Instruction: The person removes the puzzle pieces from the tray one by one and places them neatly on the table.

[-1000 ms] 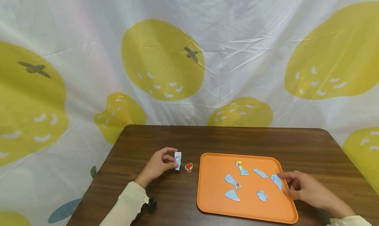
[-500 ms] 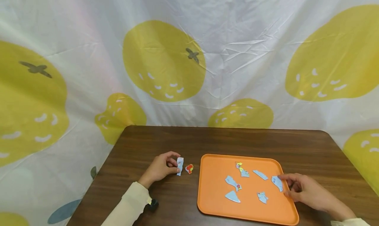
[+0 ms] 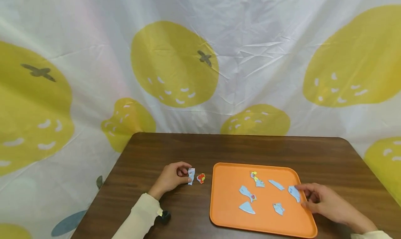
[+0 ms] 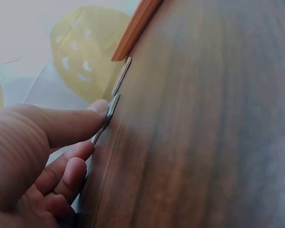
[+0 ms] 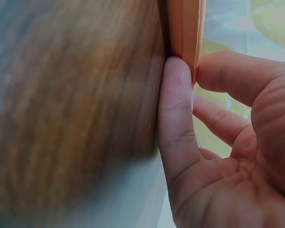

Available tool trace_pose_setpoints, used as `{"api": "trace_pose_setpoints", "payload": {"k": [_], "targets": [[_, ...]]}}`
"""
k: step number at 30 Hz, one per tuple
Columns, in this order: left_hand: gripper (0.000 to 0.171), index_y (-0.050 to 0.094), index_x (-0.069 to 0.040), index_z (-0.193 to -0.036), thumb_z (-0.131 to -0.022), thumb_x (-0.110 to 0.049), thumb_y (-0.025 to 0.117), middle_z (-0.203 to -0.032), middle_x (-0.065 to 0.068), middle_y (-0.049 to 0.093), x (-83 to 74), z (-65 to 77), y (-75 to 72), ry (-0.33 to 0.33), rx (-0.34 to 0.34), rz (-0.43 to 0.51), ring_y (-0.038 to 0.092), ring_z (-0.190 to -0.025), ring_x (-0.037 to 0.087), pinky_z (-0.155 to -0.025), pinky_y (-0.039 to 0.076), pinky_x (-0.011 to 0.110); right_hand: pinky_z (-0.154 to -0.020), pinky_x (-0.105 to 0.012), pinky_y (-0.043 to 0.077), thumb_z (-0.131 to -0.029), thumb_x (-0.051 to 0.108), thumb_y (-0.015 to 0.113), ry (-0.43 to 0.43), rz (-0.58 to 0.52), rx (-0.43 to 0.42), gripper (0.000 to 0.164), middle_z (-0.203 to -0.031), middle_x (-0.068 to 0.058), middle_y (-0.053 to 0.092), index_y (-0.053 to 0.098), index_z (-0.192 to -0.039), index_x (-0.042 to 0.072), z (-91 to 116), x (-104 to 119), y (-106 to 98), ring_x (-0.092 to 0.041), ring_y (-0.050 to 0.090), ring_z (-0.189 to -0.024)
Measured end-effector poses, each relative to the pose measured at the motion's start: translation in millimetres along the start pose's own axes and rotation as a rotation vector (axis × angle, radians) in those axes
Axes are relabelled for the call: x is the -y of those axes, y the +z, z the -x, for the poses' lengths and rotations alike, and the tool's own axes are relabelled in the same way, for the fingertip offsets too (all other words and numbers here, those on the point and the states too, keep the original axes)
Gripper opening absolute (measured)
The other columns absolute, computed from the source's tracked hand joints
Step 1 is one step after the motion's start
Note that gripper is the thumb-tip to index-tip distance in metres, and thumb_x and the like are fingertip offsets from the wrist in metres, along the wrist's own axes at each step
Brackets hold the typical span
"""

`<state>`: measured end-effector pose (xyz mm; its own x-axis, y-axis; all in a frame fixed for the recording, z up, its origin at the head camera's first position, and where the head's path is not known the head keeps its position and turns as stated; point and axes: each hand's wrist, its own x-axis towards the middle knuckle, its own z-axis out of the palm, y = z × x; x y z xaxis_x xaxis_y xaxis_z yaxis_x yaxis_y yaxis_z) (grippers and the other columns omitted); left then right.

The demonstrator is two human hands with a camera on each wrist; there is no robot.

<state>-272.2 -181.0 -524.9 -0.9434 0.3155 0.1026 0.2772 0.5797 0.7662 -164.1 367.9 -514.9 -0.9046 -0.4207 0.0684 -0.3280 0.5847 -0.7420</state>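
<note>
On the table left of the tray, my left hand [image 3: 170, 178] holds a narrow light blue puzzle piece [image 3: 191, 176] by its left side, thumb at the near end and fingers at the far end. Just right of it lies a small red puzzle piece [image 3: 201, 178] with a yellow-green patch. In the left wrist view, the held piece [image 4: 112, 110] is seen edge-on, low over the table. My right hand [image 3: 329, 200] pinches the right rim of the orange tray [image 3: 216, 197], its fingertips near a light blue puzzle piece [image 3: 293, 193]. The right wrist view shows the thumb [image 5: 175, 90] against the rim.
Several more irregular puzzle pieces lie spread on the tray, among them a triangular one [image 3: 247, 207], a slim one [image 3: 276, 184] and a yellow-patterned one [image 3: 257, 179]. The brown wooden table [image 3: 175, 145] ends at a fruit-print curtain [image 3: 235, 75].
My left hand has brought the light blue puzzle piece slightly right and towards me, down beside the red piece. The right hand stays at the tray's rim.
</note>
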Motion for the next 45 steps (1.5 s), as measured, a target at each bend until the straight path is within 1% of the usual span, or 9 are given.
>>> {"api": "trace_pose_setpoints", "payload": {"k": [7,14,16,22,27,33,36,40,45], "targets": [[0.040,0.076,-0.014,-0.121,-0.084,-0.019,0.091,-0.097,0.000,0.074,3.3,-0.5,1.9,-0.010,-0.015,0.064,0.061,-0.080,0.010,-0.071,0.050,0.023,-0.057,-0.024,0.052,-0.094,0.002,0.076,0.006,0.008,0.006,0.046,-0.095,-0.001,0.063,0.060,-0.135,-0.012,-1.5,1.4,-2.1,-0.002,0.057,-0.070],[0.040,0.075,-0.011,-0.122,-0.086,-0.017,0.090,-0.103,0.007,0.075,0.9,-0.5,-1.5,-0.015,-0.011,0.145,0.061,-0.084,0.014,-0.074,0.050,0.024,-0.056,-0.024,0.052,-0.096,0.003,0.075,0.013,0.015,0.021,0.047,-0.095,0.001,0.062,0.059,-0.137,-0.014,-1.5,1.2,-1.8,-0.002,0.055,-0.070],[0.040,0.075,-0.011,-0.124,-0.086,-0.017,0.089,-0.106,0.008,0.075,-2.3,0.2,-3.6,-0.018,-0.014,0.149,0.061,-0.086,0.015,-0.075,0.050,0.025,-0.056,-0.024,0.052,-0.096,0.003,0.075,0.006,0.018,0.021,0.047,-0.095,0.001,0.062,0.059,-0.137,-0.013,-3.8,2.6,-1.8,-0.002,0.056,-0.070],[0.041,0.074,-0.013,-0.125,-0.088,-0.022,0.088,-0.111,0.007,0.075,-15.2,0.9,-2.4,-0.011,0.005,0.091,0.062,-0.088,0.013,-0.074,0.052,0.024,-0.056,-0.024,0.051,-0.097,0.005,0.075,0.007,0.017,0.031,0.048,-0.094,0.001,0.063,0.059,-0.138,-0.012,-7.5,6.1,-2.4,-0.002,0.056,-0.069],[0.043,0.073,-0.010,-0.126,-0.087,-0.023,0.089,-0.113,0.011,0.074,-31.2,1.8,10.3,0.014,0.049,0.111,0.062,-0.087,0.013,-0.073,0.051,0.023,-0.057,-0.024,0.051,-0.097,0.003,0.073,0.007,-0.007,0.056,0.049,-0.095,-0.001,0.063,0.056,-0.139,-0.015,-3.9,4.8,-3.9,-0.003,0.056,-0.069],[0.043,0.073,-0.010,-0.125,-0.088,-0.025,0.089,-0.104,0.010,0.071,-57.4,3.3,35.1,0.102,0.150,0.140,0.060,-0.086,0.014,-0.074,0.050,0.023,-0.058,-0.024,0.052,-0.097,0.003,0.073,0.013,-0.016,0.061,0.049,-0.095,-0.001,0.063,0.056,-0.139,-0.015,-1.9,2.2,-4.4,-0.002,0.057,-0.071],[0.043,0.073,-0.006,-0.125,-0.088,-0.021,0.088,-0.104,0.015,0.070,-69.8,4.3,46.4,0.136,0.204,0.172,0.061,-0.087,0.020,-0.074,0.050,0.022,-0.058,-0.024,0.052,-0.097,0.004,0.073,0.015,-0.020,0.062,0.049,-0.095,-0.001,0.063,0.056,-0.139,-0.015,-1.9,2.4,-4.3,-0.002,0.057,-0.071],[0.044,0.071,-0.003,-0.126,-0.089,-0.020,0.087,-0.111,0.019,0.071,-82.7,3.6,56.0,0.170,0.250,0.184,0.063,-0.093,0.028,-0.075,0.050,0.021,-0.058,-0.024,0.051,-0.097,0.006,0.075,0.020,-0.015,0.051,0.050,-0.095,-0.001,0.063,0.057,-0.139,-0.014,-2.9,2.7,-3.2,-0.002,0.056,-0.071],[0.046,0.072,-0.009,-0.128,-0.088,-0.025,0.089,-0.116,0.011,0.072,-95.1,0.1,68.9,0.173,0.293,0.165,0.067,-0.099,0.023,-0.083,0.053,0.024,-0.057,-0.024,0.050,-0.097,0.007,0.076,0.005,-0.012,0.043,0.050,-0.094,0.001,0.062,0.058,-0.139,-0.013,-3.0,-0.8,-3.4,-0.002,0.056,-0.070]]}}
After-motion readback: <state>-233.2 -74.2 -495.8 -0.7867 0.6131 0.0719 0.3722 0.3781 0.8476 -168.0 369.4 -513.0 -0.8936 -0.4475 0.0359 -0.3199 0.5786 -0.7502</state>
